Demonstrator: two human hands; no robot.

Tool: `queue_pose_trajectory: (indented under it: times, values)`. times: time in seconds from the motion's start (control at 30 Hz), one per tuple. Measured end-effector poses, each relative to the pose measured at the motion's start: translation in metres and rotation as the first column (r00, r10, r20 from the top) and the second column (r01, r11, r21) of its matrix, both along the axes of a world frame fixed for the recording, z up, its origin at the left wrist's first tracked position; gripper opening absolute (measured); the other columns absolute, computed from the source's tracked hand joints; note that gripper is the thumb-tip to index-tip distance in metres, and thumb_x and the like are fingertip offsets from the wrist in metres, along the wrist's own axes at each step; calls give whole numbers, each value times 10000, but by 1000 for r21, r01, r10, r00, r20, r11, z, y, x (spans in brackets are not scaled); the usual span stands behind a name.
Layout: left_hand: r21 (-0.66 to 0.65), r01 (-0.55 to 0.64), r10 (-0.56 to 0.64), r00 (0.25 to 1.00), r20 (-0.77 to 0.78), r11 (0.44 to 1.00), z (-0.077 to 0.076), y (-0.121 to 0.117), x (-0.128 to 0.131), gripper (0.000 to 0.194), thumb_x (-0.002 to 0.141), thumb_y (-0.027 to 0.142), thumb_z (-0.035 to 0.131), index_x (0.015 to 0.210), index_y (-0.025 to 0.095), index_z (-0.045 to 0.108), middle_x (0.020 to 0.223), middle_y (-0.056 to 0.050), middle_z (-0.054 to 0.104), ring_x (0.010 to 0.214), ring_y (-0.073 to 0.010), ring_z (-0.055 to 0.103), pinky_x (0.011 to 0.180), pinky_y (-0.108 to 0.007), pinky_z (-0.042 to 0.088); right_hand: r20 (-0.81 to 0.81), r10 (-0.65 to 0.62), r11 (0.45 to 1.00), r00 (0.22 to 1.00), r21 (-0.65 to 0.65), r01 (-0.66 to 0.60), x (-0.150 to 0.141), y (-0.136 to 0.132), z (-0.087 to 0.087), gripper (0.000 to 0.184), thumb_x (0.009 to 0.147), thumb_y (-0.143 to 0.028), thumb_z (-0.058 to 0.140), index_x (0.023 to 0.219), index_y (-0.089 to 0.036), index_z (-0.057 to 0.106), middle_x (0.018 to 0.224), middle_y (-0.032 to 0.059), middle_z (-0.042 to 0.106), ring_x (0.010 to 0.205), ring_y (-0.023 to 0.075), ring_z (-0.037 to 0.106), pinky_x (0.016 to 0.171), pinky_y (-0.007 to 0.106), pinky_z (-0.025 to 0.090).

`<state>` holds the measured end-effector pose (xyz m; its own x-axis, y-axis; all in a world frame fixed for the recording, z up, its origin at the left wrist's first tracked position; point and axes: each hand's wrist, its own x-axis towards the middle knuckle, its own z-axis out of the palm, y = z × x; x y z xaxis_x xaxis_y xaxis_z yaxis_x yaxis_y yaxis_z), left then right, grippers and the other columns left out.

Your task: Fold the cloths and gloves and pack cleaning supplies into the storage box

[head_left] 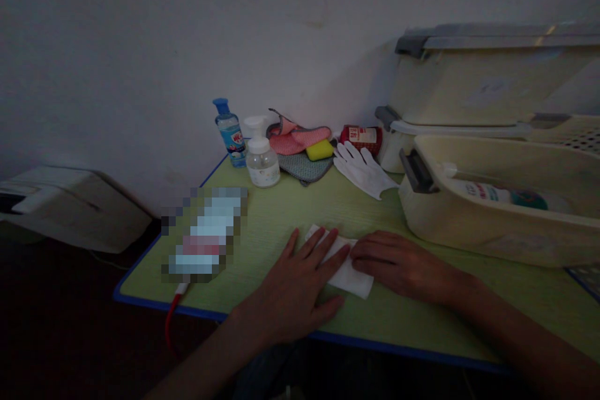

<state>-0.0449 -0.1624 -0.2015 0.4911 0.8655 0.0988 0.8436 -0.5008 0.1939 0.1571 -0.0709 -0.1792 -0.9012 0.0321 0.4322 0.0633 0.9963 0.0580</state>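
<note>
A folded white tissue lies flat on the green table, near its front edge. Across its left part rests my left hand, palm down with the fingers spread. My right hand is at the tissue's upper right side, its fingers bent and held together on the edge; the thumb is hidden. The fingertips of both hands nearly meet there, covering part of the tissue.
Left of my hands lies a blurred phone with a red cable. Behind stand a blue bottle and a pump bottle, beside cloths, a yellow sponge, a white glove and a red container. Cream bins fill the right.
</note>
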Motion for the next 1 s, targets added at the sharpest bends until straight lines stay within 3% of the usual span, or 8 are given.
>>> queue_pose_trajectory:
  times: [0.2,0.27,0.4,0.57,0.7,0.83,0.9,1.0]
  values:
    - [-30,-2,1,1000,-23,1000,-1,0,0,739,841,458,438,1416,145,96,1493,-113,135,1379,-238,88,1100,-498,109,25,9,1000,1000,20,-9,0,1,0,289,931,-170,348,830,-146,617,922,58,675,911,158,605,962,433,381]
    - [-42,4,-5,999,-33,999,0,0,0,737,841,464,435,1415,140,105,1494,-111,120,1380,-239,83,1098,-502,105,43,17,1000,999,24,-18,1,1,0,291,927,-157,345,831,-143,619,936,59,672,934,154,600,996,411,367]
    - [-62,49,-51,998,-33,997,2,2,-3,748,836,476,446,1415,153,100,1496,-104,113,1379,-244,91,1092,-526,92,104,19,999,994,28,-22,0,-3,1,311,912,-131,335,780,-149,616,865,45,665,860,154,605,919,324,449]
    - [-8,118,-118,992,-41,993,3,1,-7,796,796,501,500,1409,157,127,1492,-104,158,1377,-245,111,1096,-530,81,139,-12,1000,990,31,7,-1,-11,3,301,902,-128,328,792,-138,608,796,50,654,767,172,598,729,300,511]
    - [200,33,-25,999,-39,979,2,-13,3,716,774,484,530,1347,124,298,1448,-122,296,1346,-263,222,1096,-483,167,145,-5,1000,989,8,4,-2,-11,3,281,901,-144,342,793,-134,601,777,51,648,732,172,587,699,298,500]
    - [447,-145,79,983,164,882,-5,-29,28,357,814,328,500,1108,126,517,1120,-100,615,1034,-230,557,924,-397,430,157,3,999,988,-44,4,-2,-10,2,226,886,-141,378,813,-130,591,786,57,643,755,173,581,707,293,486]
    - [484,-228,109,959,262,845,-9,-31,40,211,821,255,470,972,133,552,941,-90,655,849,-214,609,757,-364,505,164,-6,998,987,-62,17,-3,-10,2,198,877,-136,396,819,-136,585,793,59,641,772,175,579,723,300,477]
    - [447,-329,204,930,304,832,-10,-27,51,131,806,151,435,868,150,550,803,-70,649,698,-202,607,608,-342,517,183,-14,997,983,-76,28,-4,-10,1,160,866,-141,423,822,-143,577,794,58,639,771,177,577,733,310,469]
